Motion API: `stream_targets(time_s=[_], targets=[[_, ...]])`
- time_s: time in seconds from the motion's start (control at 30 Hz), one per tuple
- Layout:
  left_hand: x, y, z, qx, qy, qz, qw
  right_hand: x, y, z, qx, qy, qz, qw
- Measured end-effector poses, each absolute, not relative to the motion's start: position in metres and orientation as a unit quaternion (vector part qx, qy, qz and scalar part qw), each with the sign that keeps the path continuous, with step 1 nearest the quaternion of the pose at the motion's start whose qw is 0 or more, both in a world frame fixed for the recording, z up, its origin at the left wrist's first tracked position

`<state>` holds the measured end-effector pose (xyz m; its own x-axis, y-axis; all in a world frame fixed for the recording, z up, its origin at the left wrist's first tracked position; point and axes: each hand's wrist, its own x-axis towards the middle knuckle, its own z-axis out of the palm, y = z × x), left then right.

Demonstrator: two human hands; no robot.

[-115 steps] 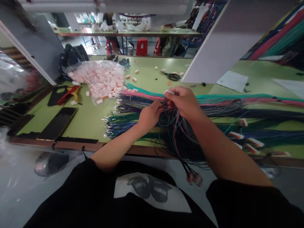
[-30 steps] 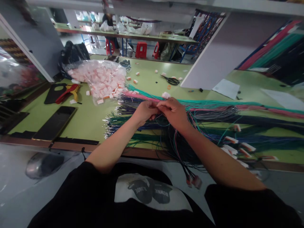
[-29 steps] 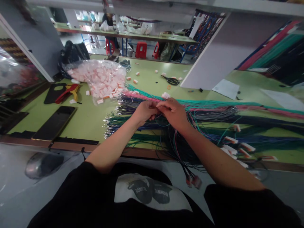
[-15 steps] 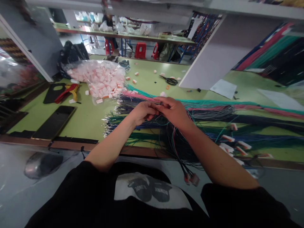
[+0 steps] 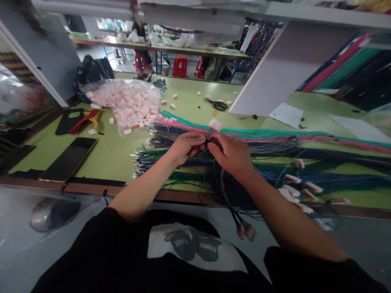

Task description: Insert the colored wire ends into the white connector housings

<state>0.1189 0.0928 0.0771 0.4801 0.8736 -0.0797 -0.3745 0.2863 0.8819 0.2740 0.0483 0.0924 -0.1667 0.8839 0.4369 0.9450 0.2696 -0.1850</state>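
Note:
Both hands meet over the bundled wires, pinching thin wires just below a white connector (image 5: pixel 215 124). My left hand (image 5: pixel 190 145) is closed, thumb and forefinger together on those wires. From the other side my right hand (image 5: pixel 232 154) is closed on them too, its fingertips close to the left ones. The connector points up and away, its wires running down between the fingers. Below the hands, a loose harness hangs over the table edge, ending in dangling connectors (image 5: pixel 249 232). Teal wires (image 5: pixel 269 133) and pink wires lie lengthwise behind the hands.
A clear bag of pale connectors (image 5: pixel 131 101) lies at the back left. Nearer are a red and yellow hand tool (image 5: pixel 87 121) and a phone (image 5: pixel 69 158). Black scissors (image 5: pixel 218 105) rest behind the wires. Several finished-looking connectors (image 5: pixel 293 178) lie right of my right forearm.
My right hand has shifted slightly down and right, its fingers now bent lower. The white connector now shows more fully above the fingertips, with its wires visible.

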Motion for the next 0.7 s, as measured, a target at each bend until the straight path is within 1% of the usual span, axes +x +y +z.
stream_targets(time_s=[0.07, 0.13, 0.23, 0.3, 0.4, 0.5, 0.53, 0.63, 0.7], targets=[[0.118, 0.092, 0.078, 0.426, 0.293, 0.406, 0.753, 0.274, 0.051, 0.095, -0.582, -0.784, -0.096, 0.193], [0.116, 0.094, 0.078, 0.419, 0.288, 0.385, 0.770, 0.273, 0.054, 0.097, -0.554, -0.801, -0.133, 0.184], [0.113, 0.098, 0.078, 0.394, 0.272, 0.343, 0.808, 0.271, 0.056, 0.098, -0.528, -0.803, -0.167, 0.221], [0.112, 0.100, 0.077, 0.372, 0.273, 0.314, 0.830, 0.270, 0.057, 0.095, -0.516, -0.804, -0.143, 0.258], [0.111, 0.101, 0.077, 0.344, 0.281, 0.275, 0.853, 0.268, 0.063, 0.086, -0.488, -0.801, -0.036, 0.346], [0.112, 0.100, 0.077, 0.338, 0.279, 0.260, 0.860, 0.266, 0.070, 0.077, -0.482, -0.734, 0.137, 0.459], [0.113, 0.100, 0.077, 0.341, 0.278, 0.268, 0.857, 0.265, 0.072, 0.076, -0.480, -0.704, 0.200, 0.484], [0.117, 0.098, 0.076, 0.346, 0.267, 0.325, 0.838, 0.264, 0.073, 0.080, -0.431, -0.652, 0.382, 0.494], [0.120, 0.095, 0.076, 0.348, 0.256, 0.365, 0.825, 0.261, 0.071, 0.088, -0.397, -0.620, 0.444, 0.511]])
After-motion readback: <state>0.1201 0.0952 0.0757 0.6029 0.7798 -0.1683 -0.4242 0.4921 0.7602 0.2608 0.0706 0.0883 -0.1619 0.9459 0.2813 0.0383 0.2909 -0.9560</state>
